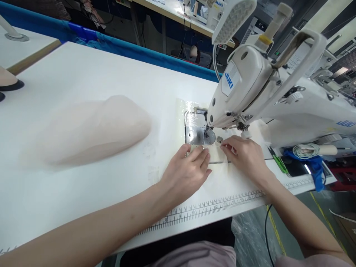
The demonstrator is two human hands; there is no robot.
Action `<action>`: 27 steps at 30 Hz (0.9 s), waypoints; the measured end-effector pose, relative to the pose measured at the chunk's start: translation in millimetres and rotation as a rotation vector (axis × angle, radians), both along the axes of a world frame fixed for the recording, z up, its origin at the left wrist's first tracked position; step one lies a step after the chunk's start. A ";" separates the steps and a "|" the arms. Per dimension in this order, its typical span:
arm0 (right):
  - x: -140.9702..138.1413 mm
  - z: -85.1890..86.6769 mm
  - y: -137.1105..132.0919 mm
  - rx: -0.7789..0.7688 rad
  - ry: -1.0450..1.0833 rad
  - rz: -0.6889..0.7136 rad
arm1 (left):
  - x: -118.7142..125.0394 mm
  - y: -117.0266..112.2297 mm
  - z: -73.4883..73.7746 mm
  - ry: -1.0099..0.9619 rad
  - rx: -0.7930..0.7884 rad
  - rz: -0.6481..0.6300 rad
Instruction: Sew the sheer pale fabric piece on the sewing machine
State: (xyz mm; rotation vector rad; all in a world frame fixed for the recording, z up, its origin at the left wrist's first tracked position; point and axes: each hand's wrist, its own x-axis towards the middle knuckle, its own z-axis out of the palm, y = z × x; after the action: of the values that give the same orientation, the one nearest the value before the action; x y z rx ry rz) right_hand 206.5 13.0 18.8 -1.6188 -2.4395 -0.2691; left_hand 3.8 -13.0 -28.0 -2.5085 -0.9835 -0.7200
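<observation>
A white sewing machine (258,85) stands on the white table (83,74), its needle over a shiny metal plate (196,133). A small pale, nearly see-through piece of fabric (218,154) lies in front of the plate. My left hand (186,172) lies flat on this fabric with its fingers stretched toward the needle. My right hand (244,155) rests to the right of it, fingertips pressed together on the fabric's edge just below the presser foot.
A heap of pale pink fabric (91,128) lies on the table's left half. A ruler strip (211,205) runs along the front edge. Green snips (278,163), a phone (297,167) and blue cloth (315,167) sit at the right under the machine arm.
</observation>
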 end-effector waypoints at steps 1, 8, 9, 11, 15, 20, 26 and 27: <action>-2.9 2.8 -8.6 0.071 -0.003 0.069 | 0.1 0.7 0.6 -0.005 0.001 0.000; -14.1 -17.7 -12.8 0.133 -0.144 0.287 | 3.5 9.0 4.1 -0.039 -0.054 0.019; -13.1 -21.5 -8.7 0.147 -0.163 0.282 | 3.7 9.5 4.1 -0.039 -0.052 0.018; -10.8 -26.1 -2.0 0.158 -0.179 0.287 | 3.7 9.3 4.2 -0.033 -0.064 0.023; -9.3 -27.5 3.4 0.149 -0.184 0.266 | 2.6 7.7 6.5 -0.017 -0.093 0.051; -9.1 -29.3 6.9 0.151 -0.149 0.243 | 2.5 10.0 12.3 0.019 -0.125 0.080; -7.3 -31.1 11.1 0.085 -0.118 0.227 | 3.4 12.7 17.4 0.046 -0.177 0.085; -7.3 -31.2 11.4 0.073 -0.117 0.223 | 3.5 13.1 17.6 0.044 -0.179 0.084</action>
State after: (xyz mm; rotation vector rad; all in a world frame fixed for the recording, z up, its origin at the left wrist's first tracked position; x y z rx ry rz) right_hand 199.2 24.4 -12.5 -1.3221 -2.6350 -0.4212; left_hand 7.3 0.1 -10.4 -2.6039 -1.1767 -0.5716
